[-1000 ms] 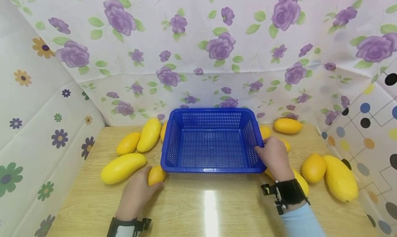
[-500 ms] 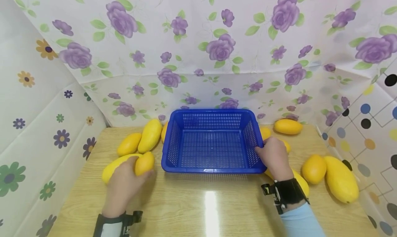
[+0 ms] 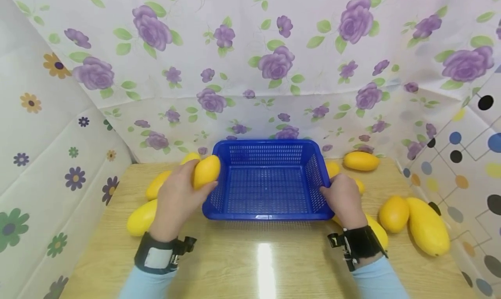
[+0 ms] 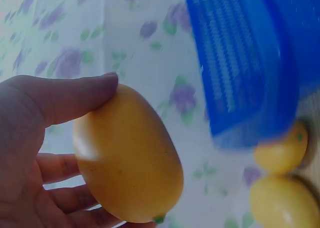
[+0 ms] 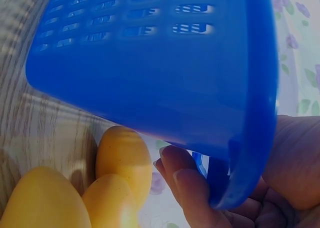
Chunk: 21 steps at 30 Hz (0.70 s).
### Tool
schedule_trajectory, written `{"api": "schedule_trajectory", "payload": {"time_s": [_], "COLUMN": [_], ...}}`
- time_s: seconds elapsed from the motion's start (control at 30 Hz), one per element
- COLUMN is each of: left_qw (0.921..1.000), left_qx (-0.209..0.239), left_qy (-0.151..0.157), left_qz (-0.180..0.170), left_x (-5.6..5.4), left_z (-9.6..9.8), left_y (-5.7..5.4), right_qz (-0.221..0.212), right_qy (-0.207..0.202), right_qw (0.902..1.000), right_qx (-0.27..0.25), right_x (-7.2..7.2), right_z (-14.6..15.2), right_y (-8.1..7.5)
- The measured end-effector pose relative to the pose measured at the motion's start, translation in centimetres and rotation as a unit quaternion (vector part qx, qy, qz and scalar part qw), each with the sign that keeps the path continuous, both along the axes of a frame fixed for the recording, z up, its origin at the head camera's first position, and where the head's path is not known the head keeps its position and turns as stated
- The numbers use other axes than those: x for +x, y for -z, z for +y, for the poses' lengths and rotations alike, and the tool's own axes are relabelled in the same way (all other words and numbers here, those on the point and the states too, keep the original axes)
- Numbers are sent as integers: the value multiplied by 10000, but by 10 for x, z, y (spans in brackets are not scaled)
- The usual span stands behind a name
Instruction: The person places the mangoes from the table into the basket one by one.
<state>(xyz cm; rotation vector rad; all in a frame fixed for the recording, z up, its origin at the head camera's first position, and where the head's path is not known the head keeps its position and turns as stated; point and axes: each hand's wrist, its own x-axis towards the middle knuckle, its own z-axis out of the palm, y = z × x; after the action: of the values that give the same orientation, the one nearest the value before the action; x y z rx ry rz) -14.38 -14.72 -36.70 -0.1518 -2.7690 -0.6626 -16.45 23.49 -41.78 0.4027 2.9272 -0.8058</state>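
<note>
My left hand [image 3: 178, 199] grips an orange-yellow mango [image 3: 206, 171], raised beside the left rim of a blue plastic basket [image 3: 266, 217]. In the left wrist view the thumb lies on top of the mango [image 4: 130, 158], with fingers curled behind it. My right hand [image 3: 346, 199] holds the basket's right rim, and the right wrist view shows its fingers bent under the rim of the basket [image 5: 150, 83]. No fruit lies inside the basket, whose mesh floor shows.
Left of the basket, several mangoes lie on the wooden table [image 3: 219, 264], among them a long yellow one [image 3: 141, 218]. More lie to the right, including a round orange one [image 3: 394, 214] and a large yellow one [image 3: 428, 227]. A flowered cloth [image 3: 250, 64] hangs behind.
The left hand has lifted the mango off the table, first moving left, then up and right to the basket's left rim. The right hand keeps its hold on the basket.
</note>
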Motion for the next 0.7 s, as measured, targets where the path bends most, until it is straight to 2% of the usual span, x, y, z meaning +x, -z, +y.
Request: {"api": "schedule_trajectory", "payload": {"time_s": [0.13, 0.33, 0.4, 0.7], "left_qw": [9992, 9938, 9918, 9835], "left_qx": [-147, -176, -180, -418], "left_qy": [362, 849, 1007, 1421], "left_qz": [-88, -691, -767, -1039], "left_x": [-8, -18, -22, -32], "left_z": [20, 37, 42, 62], "left_y": [9, 24, 27, 37], "right_qz": [4, 69, 85, 90], "right_qy": [-9, -3, 29, 90], "right_qw": [10000, 10000, 10000, 9999], "right_qx": [2, 11, 37, 27], "right_x": [0, 0, 0, 0], "right_z": [-2, -2, -1, 0], "right_y": [2, 5, 5, 3]}}
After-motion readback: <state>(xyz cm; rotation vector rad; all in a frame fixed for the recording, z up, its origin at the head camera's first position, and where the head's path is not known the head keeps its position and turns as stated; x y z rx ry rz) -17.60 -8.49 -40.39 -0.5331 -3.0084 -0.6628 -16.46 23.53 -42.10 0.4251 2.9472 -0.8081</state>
